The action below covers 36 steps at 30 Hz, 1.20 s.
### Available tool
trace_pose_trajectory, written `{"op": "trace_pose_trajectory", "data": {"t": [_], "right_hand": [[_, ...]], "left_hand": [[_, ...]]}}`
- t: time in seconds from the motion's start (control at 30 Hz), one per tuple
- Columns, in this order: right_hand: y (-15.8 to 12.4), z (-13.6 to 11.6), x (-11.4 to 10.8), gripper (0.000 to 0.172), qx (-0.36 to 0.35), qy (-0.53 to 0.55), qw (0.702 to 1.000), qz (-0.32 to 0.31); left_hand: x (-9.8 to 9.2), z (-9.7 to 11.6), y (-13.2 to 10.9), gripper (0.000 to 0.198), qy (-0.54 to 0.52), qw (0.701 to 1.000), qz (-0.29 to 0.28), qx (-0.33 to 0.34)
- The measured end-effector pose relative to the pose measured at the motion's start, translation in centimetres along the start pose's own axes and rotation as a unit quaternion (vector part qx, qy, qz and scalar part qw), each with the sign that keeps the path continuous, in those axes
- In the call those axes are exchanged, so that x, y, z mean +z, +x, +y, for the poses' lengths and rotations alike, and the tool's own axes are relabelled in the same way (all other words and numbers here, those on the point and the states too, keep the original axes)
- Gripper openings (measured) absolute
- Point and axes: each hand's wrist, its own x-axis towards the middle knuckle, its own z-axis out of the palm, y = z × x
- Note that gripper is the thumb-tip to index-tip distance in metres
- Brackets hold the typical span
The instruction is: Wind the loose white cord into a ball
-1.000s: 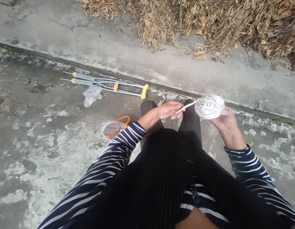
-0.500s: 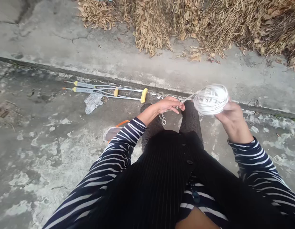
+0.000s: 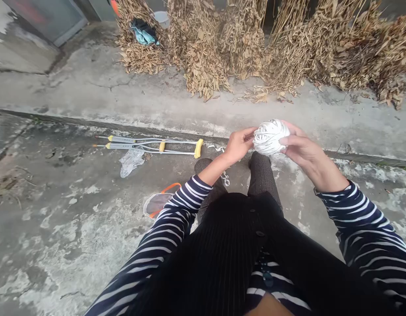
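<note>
One round, white cord ball [image 3: 269,138] is clamped in our right hand's [image 3: 304,151] fingers; our left hand [image 3: 239,145] (finger grip unclear) meets its edge; open grey concrete ground [image 3: 393,193] spreads rightward.

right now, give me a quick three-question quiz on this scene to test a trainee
1. What does the right hand hold?
a) a hammer
b) a white ball
c) a cup
2. True or false: seen from the head camera, the dry stalks lie farther off than the crutches.
3. Fill in: the crutches' underarm rest is coloured ___.

Key: 1. b; 2. true; 3. yellow
</note>
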Motion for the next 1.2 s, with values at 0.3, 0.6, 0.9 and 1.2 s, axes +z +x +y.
{"op": "trace_pose_trajectory", "data": {"t": [0.3,0.6,0.9,1.2], "right_hand": [[-0.2,-0.8,0.6,0.053,0.013,0.001,1.000,0.008],[0.9,-0.9,2.5,0.064,-0.005,-0.021,1.000,0.017],[0.7,-1.2,1.8,0.072,-0.109,-0.132,0.985,0.016],[-0.5,-1.5,2.8,0.066,-0.159,-0.180,0.969,-0.057]], "left_hand": [[0.6,-0.6,-0.5,0.011,0.014,0.999,0.031,-0.029],[0.1,0.2,1.8,0.019,0.009,0.991,0.114,-0.064],[-0.1,-0.3,4.3,0.015,-0.046,0.978,0.160,-0.125],[0.5,1.3,8.2,0.017,-0.031,0.986,0.151,-0.068]]}}
